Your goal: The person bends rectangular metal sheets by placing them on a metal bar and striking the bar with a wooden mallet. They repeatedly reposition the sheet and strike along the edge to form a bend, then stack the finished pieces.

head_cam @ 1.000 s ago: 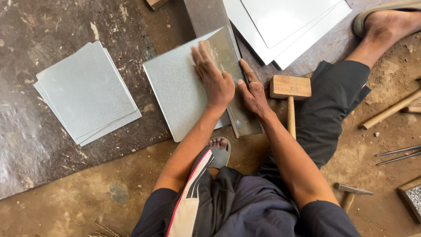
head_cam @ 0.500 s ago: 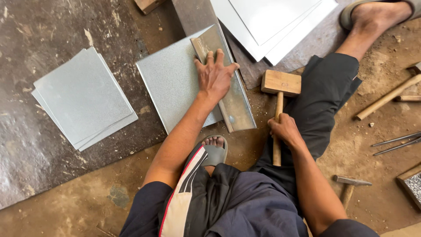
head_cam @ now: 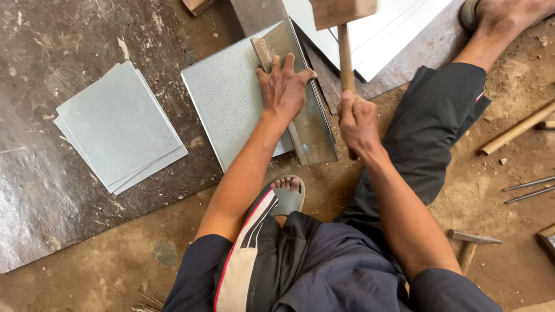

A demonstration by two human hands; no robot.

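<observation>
Right hand (head_cam: pixel 357 122) is now fisted round the handle of the wooden mallet (head_cam: pixel 343 17) and has swung it up, so its head sits at the top edge of the frame, where a second ago it lay on the floor. Left hand (head_cam: pixel 284 85), fingers spread flat, still pins the metal sheet (head_cam: pixel 231 110) and its folded edge strip (head_cam: pixel 309 124) at upper centre, so a blow on the fold looks imminent.

Item count, floor area

There were one mallet (head_cam: pixel 341 23), two hands, two thin rods (head_cam: pixel 529 190), and two stacks of sheets.
</observation>
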